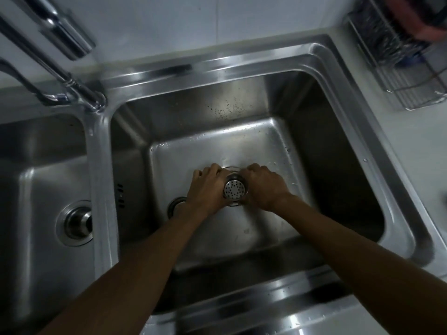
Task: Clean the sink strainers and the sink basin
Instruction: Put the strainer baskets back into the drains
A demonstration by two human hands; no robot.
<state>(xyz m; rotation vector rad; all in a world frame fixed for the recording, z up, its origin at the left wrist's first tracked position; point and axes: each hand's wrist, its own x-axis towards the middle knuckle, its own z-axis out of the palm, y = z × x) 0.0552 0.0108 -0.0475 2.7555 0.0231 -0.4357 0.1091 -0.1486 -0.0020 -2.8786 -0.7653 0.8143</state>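
A round metal sink strainer (pixel 234 189) lies upside down in the right sink basin (pixel 271 131), its perforated bottom facing up. My left hand (pixel 208 187) grips its left side and my right hand (pixel 262 187) grips its right side, fingers curled over the rim. The basin's open drain hole (pixel 174 206) shows just left of my left wrist. Dark specks dot the basin's back wall (pixel 225 108). A second strainer (pixel 78 222) sits in the drain of the left basin (pixel 43 180).
A chrome faucet (pixel 72 83) stands at the back between the two basins, with its spout (pixel 65 35) reaching up left. A wire dish rack (pixel 399 68) sits on the counter at the back right, and a reddish item (pixel 420 18) is in it.
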